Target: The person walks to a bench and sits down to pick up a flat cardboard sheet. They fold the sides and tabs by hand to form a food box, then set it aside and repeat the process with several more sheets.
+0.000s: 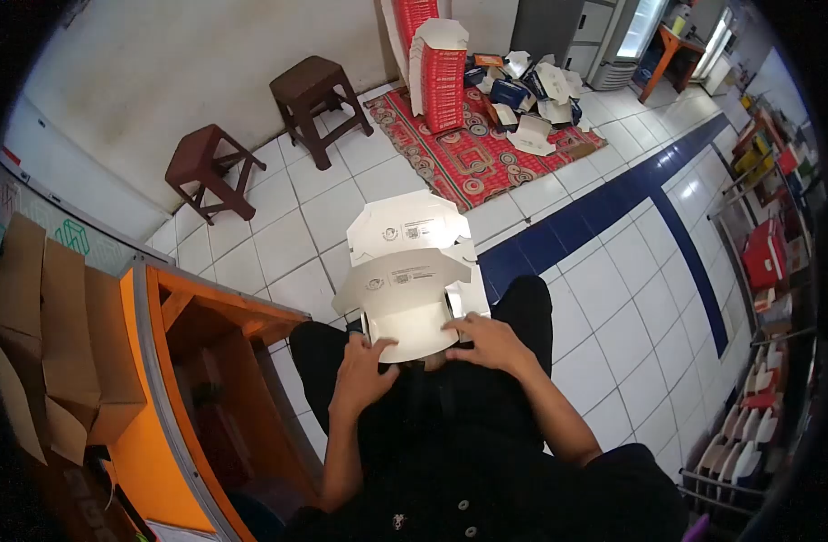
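A white paper food box (412, 318), partly folded, sits in front of my lap with its printed lid flap standing up at the far side. My left hand (364, 369) grips its near left corner, thumb inside and fingers around the side wall. At the near right corner my right hand (491, 343) holds the wall in the same way. Just behind the box lie more white cartons (406, 219) with the same small print, flat or in a stack; what carries them is hidden.
Two brown stools (316, 95) stand by the wall. A red patterned mat (486, 167) bears a tall stack of red cartons (444, 86) and a pile of folded boxes (531, 90). An orange table (152, 388) with brown cardboard (66, 334) is close on my left; shelving (748, 443) is on the right.
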Motion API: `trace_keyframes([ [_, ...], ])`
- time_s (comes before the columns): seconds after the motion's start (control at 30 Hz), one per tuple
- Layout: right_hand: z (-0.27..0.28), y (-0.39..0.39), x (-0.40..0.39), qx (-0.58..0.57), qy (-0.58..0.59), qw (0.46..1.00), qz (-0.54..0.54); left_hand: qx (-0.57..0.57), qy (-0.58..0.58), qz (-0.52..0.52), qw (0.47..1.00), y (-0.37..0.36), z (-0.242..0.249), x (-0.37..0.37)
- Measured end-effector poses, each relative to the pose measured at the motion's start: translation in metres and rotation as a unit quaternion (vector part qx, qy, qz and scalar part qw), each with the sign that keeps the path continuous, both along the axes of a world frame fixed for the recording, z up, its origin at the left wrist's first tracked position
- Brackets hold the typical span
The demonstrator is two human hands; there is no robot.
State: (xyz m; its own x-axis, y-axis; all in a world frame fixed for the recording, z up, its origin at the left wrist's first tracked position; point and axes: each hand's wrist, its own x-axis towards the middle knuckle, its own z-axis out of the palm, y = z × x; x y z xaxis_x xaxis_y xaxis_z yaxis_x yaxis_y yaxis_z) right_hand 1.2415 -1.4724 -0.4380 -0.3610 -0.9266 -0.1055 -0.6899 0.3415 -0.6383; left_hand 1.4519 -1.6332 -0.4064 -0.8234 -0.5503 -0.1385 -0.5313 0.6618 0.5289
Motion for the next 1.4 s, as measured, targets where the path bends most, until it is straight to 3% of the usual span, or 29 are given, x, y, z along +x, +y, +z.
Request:
trace_keyframes([
  [0.03, -0.008, 0.001, -0.002, 0.076, 0.041, 0.993, 0.076, -0.003, 0.004, -0.006, 1.000, 0.003, -0.007, 0.008],
  [0.07, -0.018, -0.002, 0.001, 0.085, 0.081, 0.989, 0.085, -0.047, -0.005, -0.012, 0.999, 0.006, -0.018, 0.013],
  [0.1, -0.035, -0.004, 0.005, 0.076, 0.116, 0.987, 0.082, -0.094, -0.011, -0.018, 0.995, 0.004, -0.030, 0.015],
  [0.17, -0.044, -0.010, 0.009, 0.065, 0.146, 0.983, 0.092, -0.075, -0.002, -0.003, 0.997, -0.004, -0.054, 0.015],
  [0.3, -0.062, -0.011, 0.015, 0.027, 0.157, 0.985, 0.064, -0.039, -0.020, 0.039, 0.998, -0.009, -0.067, 0.008],
  [0.43, -0.064, -0.011, 0.009, -0.019, 0.170, 0.983, 0.063, -0.059, -0.034, 0.009, 0.998, -0.015, -0.069, 0.011],
  [0.5, -0.027, -0.003, 0.003, -0.060, 0.079, 0.991, 0.094, 0.010, 0.058, 0.072, 0.996, -0.017, -0.048, 0.017],
  [0.53, -0.010, -0.001, -0.002, -0.067, 0.087, 0.989, 0.095, 0.036, 0.172, 0.108, 0.979, -0.022, -0.065, 0.026],
  [0.57, 0.007, 0.000, -0.009, -0.015, 0.022, 0.990, 0.140, 0.031, 0.182, 0.109, 0.977, -0.025, -0.059, 0.028],
  [0.6, 0.023, 0.001, -0.019, 0.037, -0.042, 0.982, 0.183, 0.105, 0.233, 0.203, 0.945, -0.026, -0.046, 0.030],
  [0.63, 0.040, -0.003, -0.035, 0.031, -0.027, 0.982, 0.185, 0.179, 0.283, 0.289, 0.897, -0.029, -0.041, 0.029],
  [0.7, 0.076, -0.015, -0.077, 0.060, -0.018, 0.986, 0.153, 0.166, 0.258, 0.304, 0.902, -0.043, -0.064, 0.038],
  [0.73, 0.058, -0.026, -0.118, -0.048, 0.042, 0.991, 0.114, 0.148, 0.227, 0.314, 0.910, -0.043, -0.065, 0.035],
  [0.77, 0.083, -0.047, -0.150, -0.084, 0.044, 0.995, 0.014, 0.153, 0.192, 0.328, 0.912, -0.044, -0.068, 0.032],
  [0.8, 0.092, -0.072, -0.201, -0.099, 0.170, 0.979, -0.049, 0.147, 0.183, 0.324, 0.916, -0.048, -0.073, 0.030],
  [0.83, 0.120, -0.084, -0.224, -0.029, 0.221, 0.962, -0.157, 0.143, 0.169, 0.321, 0.921, -0.050, -0.078, 0.027],
  [0.9, 0.143, -0.099, -0.248, -0.069, 0.215, 0.942, -0.249, 0.153, 0.145, 0.321, 0.923, -0.050, -0.077, 0.016],
  [1.03, 0.072, -0.121, -0.222, -0.164, 0.145, 0.935, -0.278, 0.123, 0.146, 0.280, 0.941, -0.048, -0.097, -0.004],
  [1.07, 0.001, -0.122, -0.219, -0.208, 0.193, 0.928, -0.243, 0.099, 0.113, 0.285, 0.947, -0.043, -0.098, -0.013],
  [1.13, -0.032, -0.084, -0.127, 0.040, 0.121, 0.951, -0.282, 0.053, 0.071, 0.272, 0.958, -0.039, -0.117, -0.027],
  [1.17, -0.045, -0.066, -0.094, 0.097, 0.037, 0.956, -0.274, 0.004, 0.021, 0.257, 0.966, -0.035, -0.129, -0.028],
  [1.23, -0.067, -0.040, -0.034, 0.132, -0.003, 0.941, -0.311, 0.041, 0.067, 0.212, 0.974, -0.027, -0.127, -0.031],
  [1.27, -0.075, -0.033, -0.020, 0.152, -0.012, 0.939, -0.308, 0.037, 0.048, 0.244, 0.968, -0.019, -0.120, -0.035],
  [1.4, -0.084, -0.021, 0.010, 0.033, 0.013, 0.937, -0.346, 0.034, 0.080, 0.256, 0.963, 0.000, -0.104, -0.039],
])
